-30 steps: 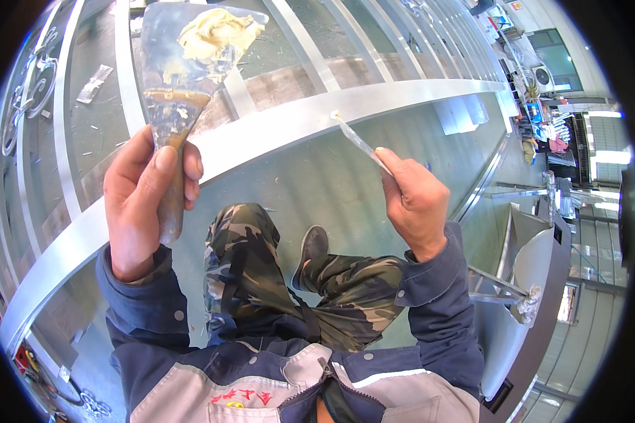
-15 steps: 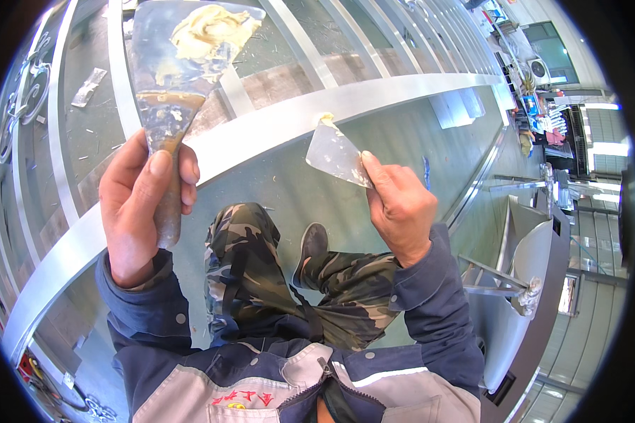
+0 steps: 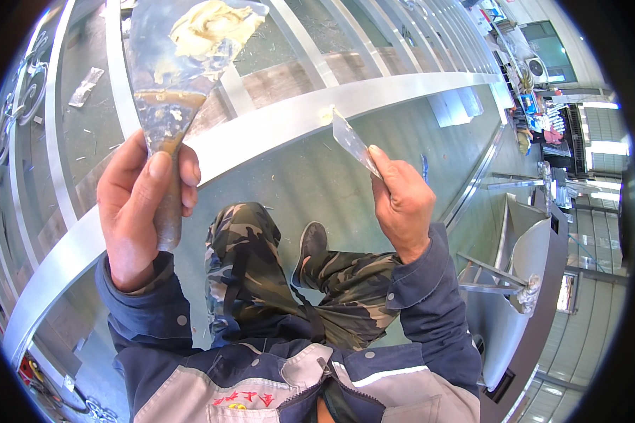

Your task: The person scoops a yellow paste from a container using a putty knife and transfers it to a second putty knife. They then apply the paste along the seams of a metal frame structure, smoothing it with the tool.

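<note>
My left hand [image 3: 144, 187] is closed round the handle of a wide putty knife [image 3: 155, 60], its blade pointing away from me. A lump of pale yellow putty [image 3: 215, 29] lies on that blade. In my right hand [image 3: 402, 201], a small flat scraper blade [image 3: 353, 144] is pinched between thumb and fingers and stands nearly edge-on. Its tip is at the near side of a long silver metal rail [image 3: 275, 123], where a small dab of putty [image 3: 326, 113] shows. Whether the tip touches the rail, I cannot tell.
Parallel metal bars [image 3: 303, 46] run away from the rail, with scrolled metalwork [image 3: 28, 99] at the left. A crumpled packet [image 3: 86, 87] lies on the floor among them. A large metal frame piece [image 3: 511, 310] stands at my right. Cluttered shelving [image 3: 522, 92] is farther off.
My right hand has turned the scraper from showing its flat face to nearly edge-on, and its tip has shifted slightly right and up. My left hand has hardly moved.
</note>
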